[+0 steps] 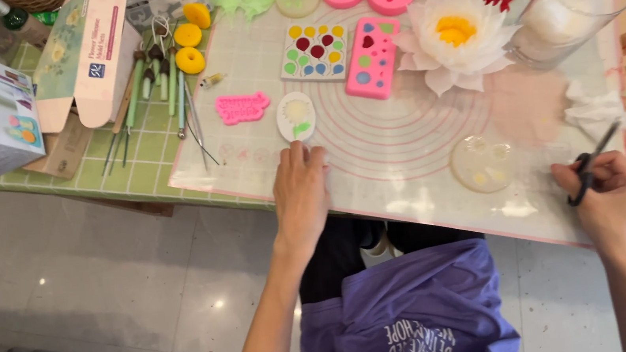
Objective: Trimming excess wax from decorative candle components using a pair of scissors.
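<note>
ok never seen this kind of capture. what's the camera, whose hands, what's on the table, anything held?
There is one picture, from a camera worn on a person's head, looking down at their own bare hands; no robot is involved. The left hand lies flat on a translucent work mat with printed circles, just below a small white oval piece. The right hand grips black scissors at the mat's near right edge. On the mat lie pink moulds, a colour-dotted white palette, a white flower with a yellow centre and a clear glass. Modelling tools and an open box sit left of the mat.
</note>
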